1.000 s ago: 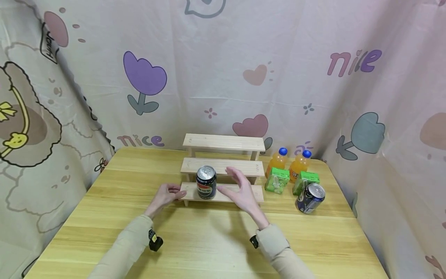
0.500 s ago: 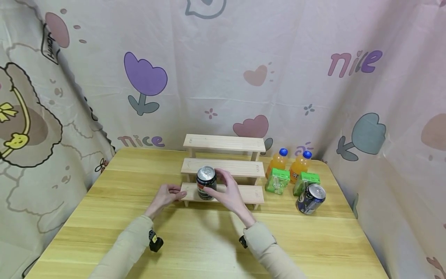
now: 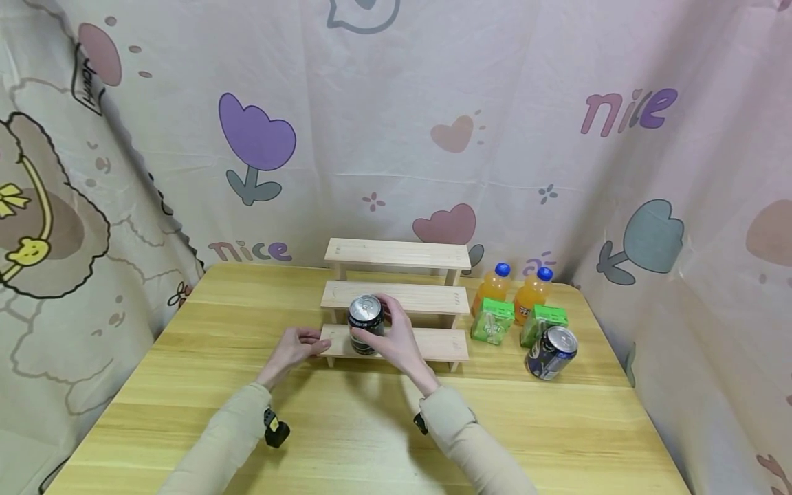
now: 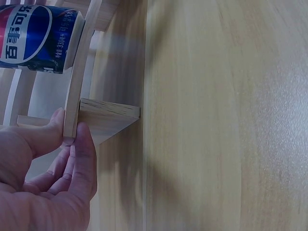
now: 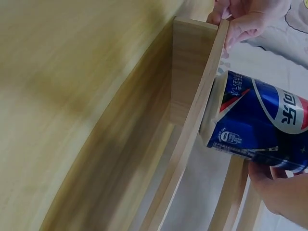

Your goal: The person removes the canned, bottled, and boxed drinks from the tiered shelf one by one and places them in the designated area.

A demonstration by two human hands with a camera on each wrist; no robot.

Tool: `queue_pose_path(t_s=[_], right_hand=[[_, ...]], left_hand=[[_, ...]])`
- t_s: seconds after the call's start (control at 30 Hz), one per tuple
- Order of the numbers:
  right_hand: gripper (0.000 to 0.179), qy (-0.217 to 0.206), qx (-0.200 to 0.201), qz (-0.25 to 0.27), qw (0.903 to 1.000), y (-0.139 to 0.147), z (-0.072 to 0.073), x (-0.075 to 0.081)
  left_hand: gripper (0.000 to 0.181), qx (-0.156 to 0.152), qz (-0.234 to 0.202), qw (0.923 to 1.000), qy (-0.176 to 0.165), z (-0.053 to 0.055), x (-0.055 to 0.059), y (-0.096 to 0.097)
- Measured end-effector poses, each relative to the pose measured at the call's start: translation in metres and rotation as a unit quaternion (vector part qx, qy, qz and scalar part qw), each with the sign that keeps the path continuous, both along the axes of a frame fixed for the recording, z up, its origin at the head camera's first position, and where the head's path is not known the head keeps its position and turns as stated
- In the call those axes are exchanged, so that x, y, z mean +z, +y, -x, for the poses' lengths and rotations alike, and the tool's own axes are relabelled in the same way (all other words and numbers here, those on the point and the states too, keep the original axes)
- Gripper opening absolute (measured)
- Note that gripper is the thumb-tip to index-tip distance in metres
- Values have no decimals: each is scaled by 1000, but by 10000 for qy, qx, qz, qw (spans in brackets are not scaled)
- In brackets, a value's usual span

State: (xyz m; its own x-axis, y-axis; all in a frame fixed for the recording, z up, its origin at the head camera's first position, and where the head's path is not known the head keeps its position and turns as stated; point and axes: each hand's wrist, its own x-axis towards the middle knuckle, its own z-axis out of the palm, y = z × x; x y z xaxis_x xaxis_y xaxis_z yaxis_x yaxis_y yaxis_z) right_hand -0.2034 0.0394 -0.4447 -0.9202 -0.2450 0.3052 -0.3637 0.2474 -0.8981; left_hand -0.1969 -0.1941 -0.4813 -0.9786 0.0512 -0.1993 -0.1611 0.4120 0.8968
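Observation:
A dark blue soda can (image 3: 365,311) stands upright on the lowest board (image 3: 430,344) of a three-tier wooden display rack, toward its left end. My right hand (image 3: 397,344) holds it from the right, thumb across the front and fingers behind. In the right wrist view, the can (image 5: 260,118) has its base on the board, and part of my right hand (image 5: 284,192) shows against its side. My left hand (image 3: 293,352) pinches the left end of that same board. The left wrist view shows my left hand (image 4: 57,178) with thumb and forefinger on opposite faces of it.
Right of the rack stand two orange juice bottles (image 3: 531,299) with blue caps. Two green drink cartons (image 3: 493,321) sit in front of them. Another dark can (image 3: 551,354) stands nearest on that side. A printed curtain (image 3: 371,137) hangs behind the wooden table (image 3: 346,440).
My right hand has moved left from beside the can and now has its thumb and fingers around it. My left hand has stayed on the board's end.

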Motion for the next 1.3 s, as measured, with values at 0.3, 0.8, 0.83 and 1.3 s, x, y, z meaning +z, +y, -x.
queue_pose_path(t_s=[0.3, 0.8, 0.83, 1.3], right_hand=[[67, 110, -142, 20, 9998, -2, 2, -1], [65, 296, -318, 104, 9990, -1, 0, 9], [65, 295, -317, 150, 9989, 0, -1, 11], [67, 83, -455, 574, 9973, 27, -10, 29]], left_hand=[[47, 19, 1, 10000, 13, 0, -1, 2], [54, 43, 120, 9999, -104, 3, 0, 0], [54, 30, 139, 9999, -93, 3, 0, 0], [51, -39, 178, 9998, 81, 1, -2, -1]])
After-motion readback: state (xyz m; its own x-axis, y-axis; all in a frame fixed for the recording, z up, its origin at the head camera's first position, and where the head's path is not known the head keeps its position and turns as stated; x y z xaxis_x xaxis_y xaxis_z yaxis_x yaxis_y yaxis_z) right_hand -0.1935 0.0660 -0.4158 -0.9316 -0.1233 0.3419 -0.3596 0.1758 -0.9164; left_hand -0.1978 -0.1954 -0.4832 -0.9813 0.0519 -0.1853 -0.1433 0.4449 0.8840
